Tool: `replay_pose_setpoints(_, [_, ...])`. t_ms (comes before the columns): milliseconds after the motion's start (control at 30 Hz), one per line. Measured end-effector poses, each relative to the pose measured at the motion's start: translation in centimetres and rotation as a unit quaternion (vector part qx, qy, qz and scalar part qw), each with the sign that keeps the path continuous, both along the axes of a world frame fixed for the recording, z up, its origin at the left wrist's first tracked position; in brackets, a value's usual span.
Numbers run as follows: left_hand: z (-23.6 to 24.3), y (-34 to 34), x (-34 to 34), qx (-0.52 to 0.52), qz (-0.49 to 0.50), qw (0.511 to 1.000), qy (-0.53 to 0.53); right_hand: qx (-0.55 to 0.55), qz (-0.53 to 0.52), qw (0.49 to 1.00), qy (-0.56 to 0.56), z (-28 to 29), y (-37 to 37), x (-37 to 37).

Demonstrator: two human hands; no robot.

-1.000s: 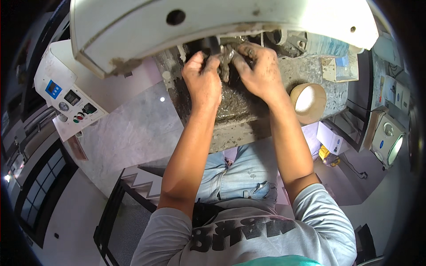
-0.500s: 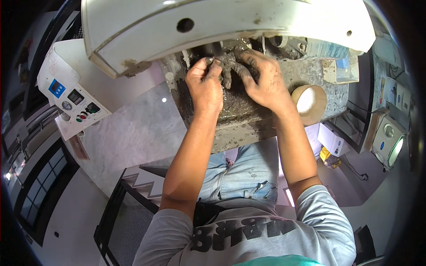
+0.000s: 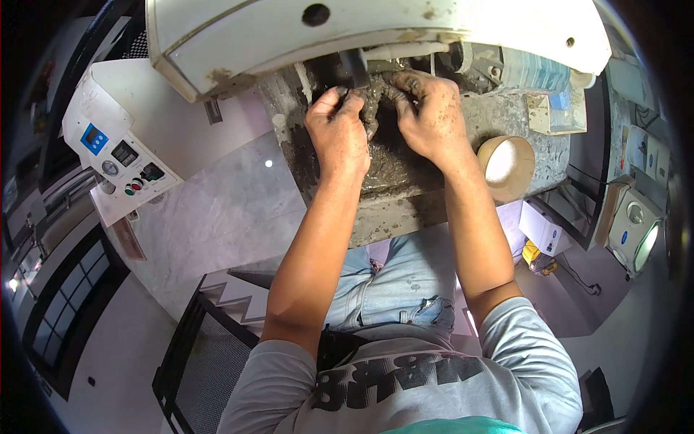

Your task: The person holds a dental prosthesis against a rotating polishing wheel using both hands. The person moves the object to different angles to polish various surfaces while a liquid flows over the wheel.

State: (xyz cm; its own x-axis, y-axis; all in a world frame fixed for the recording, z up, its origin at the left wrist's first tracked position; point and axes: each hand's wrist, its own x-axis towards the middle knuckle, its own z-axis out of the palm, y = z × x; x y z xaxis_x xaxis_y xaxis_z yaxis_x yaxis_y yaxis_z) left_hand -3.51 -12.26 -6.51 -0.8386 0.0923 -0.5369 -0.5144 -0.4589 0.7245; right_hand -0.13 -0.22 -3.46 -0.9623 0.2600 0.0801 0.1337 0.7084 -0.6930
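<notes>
Both hands are under the edge of a white machine hood point(image 3: 405, 22), their fingers smeared with wet grey mud. My left hand point(image 3: 338, 134) has thumb and fingers pinched beside a dark wheel-like part point(image 3: 353, 69). To its right, my right hand point(image 3: 431, 116) is bent with its fingers curled inward. Between the fingertips is a small mud-coated piece point(image 3: 371, 116), close below the dark part; its kind is hidden by the mud. Both hands appear to grip it. Wet grey slurry point(image 3: 394, 163) covers the tray below.
A round tan bowl point(image 3: 526, 170) with white contents stands right of my right wrist. Beyond it are a small clear box point(image 3: 571, 119) and a bluish translucent container point(image 3: 535, 72). A white control panel point(image 3: 137, 163) with buttons and displays stands at left. The stone work surface point(image 3: 394, 217) ends before my legs.
The hood sits slightly higher in the picture, and more of the dark wheel-like part shows. Both hands have shifted a little, and the fingers have drawn closer around the mud-coated piece.
</notes>
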Motion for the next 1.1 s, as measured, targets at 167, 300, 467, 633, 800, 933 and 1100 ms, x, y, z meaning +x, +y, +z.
replay_pose_setpoints(167, [-0.2,0.0,0.1,0.01,-0.01,1.0,0.019,-0.036,-0.023,0.999,0.016,0.0,-0.3,-0.1])
replay_pose_setpoints(300, [0.3,-0.1,0.5,0.0,-0.018,1.0,0.02,-0.021,-0.019,1.0,0.01,0.4,-0.4,0.2])
replay_pose_setpoints(467, [0.5,-0.2,0.1,-0.015,-0.019,1.0,0.003,-0.047,-0.048,0.998,-0.005,0.3,-0.9,0.0])
replay_pose_setpoints(633, [1.3,0.3,0.2,-0.024,-0.021,0.999,-0.012,-0.047,-0.057,0.997,-0.016,0.1,-0.3,0.1])
replay_pose_setpoints(800, [1.2,0.1,-0.2,-0.005,-0.002,1.0,-0.021,-0.047,-0.032,0.998,-0.037,1.5,-0.6,0.1])
replay_pose_setpoints(933, [0.6,0.3,-0.6,-0.006,0.023,0.999,-0.029,-0.085,-0.068,0.993,-0.039,0.2,-1.0,-0.4])
replay_pose_setpoints(1100, [0.1,-0.3,-0.7,0.01,0.016,0.998,-0.054,-0.089,-0.055,0.994,-0.038,0.6,-0.9,-0.5])
